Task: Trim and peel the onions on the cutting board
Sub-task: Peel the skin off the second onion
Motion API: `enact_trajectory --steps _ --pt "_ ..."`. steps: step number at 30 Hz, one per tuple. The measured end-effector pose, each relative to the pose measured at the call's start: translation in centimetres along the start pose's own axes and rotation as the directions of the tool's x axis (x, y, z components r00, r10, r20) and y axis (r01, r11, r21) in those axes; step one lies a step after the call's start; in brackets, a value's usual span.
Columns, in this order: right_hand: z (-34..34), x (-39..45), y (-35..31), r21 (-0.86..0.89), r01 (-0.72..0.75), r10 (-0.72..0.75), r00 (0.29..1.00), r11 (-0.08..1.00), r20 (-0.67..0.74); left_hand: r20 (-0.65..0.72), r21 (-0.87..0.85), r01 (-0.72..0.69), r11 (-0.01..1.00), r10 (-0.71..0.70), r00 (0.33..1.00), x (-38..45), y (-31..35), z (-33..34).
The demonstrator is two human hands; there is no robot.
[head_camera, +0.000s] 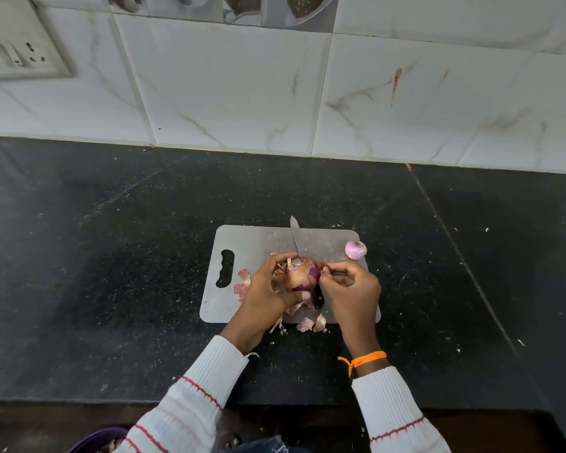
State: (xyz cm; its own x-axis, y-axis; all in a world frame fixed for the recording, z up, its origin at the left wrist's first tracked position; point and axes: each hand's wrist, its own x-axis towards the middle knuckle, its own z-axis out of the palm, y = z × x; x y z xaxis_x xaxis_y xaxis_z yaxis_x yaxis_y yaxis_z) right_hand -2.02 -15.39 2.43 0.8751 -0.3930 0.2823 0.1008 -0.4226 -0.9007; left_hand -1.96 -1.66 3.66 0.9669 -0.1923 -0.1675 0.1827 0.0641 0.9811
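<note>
Left hand [264,291] is cupping the onion [302,274] from its left side, fingers curled round it, holding it just above the middle of the board [252,243]. Right hand [350,287] is sitting just right of the onion, thumb and forefinger pinching a strip of skin [324,265] at the onion's upper right edge. Onion is lying between the two hands, touching both; dry brown skin is still covering its left part, purple flesh is showing on the right.

Knife [295,237] is lying on the board under the hands, blade pointing away toward the wall, tip reaching past the far edge of the board; black handle is showing just below the onion.

Second, peeled onion [356,249] is sitting at the far right corner of the board, apart from the right hand.

Loose peels [242,282] are lying on the board left of the left hand; more peels [311,324] are lying at the near edge of the board, some spilling onto the black bench [111,273].

Orange thread [365,359] is circling the right wrist. Striped white sleeves [196,397] are covering both forearms.
</note>
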Motion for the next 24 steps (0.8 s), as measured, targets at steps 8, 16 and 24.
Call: enact_trajectory --steps 8,16,24 --pt "0.6 -0.3 0.5 0.027 -0.085 0.084 0.996 0.996 0.040 0.031 -0.346 0.116 0.931 -0.112 0.993 0.4 -0.6 -0.3" --pt "0.9 -0.7 1.2 -0.210 0.007 0.023 0.990 0.978 0.136 0.010 -0.290 0.070 0.954 -0.070 0.997 0.7 -0.2 -0.8" --pt "1.0 -0.5 -1.7 0.037 -0.117 0.109 0.981 0.992 0.163 -0.046 -0.154 0.021 0.988 -0.028 0.999 0.7 0.2 -0.4"
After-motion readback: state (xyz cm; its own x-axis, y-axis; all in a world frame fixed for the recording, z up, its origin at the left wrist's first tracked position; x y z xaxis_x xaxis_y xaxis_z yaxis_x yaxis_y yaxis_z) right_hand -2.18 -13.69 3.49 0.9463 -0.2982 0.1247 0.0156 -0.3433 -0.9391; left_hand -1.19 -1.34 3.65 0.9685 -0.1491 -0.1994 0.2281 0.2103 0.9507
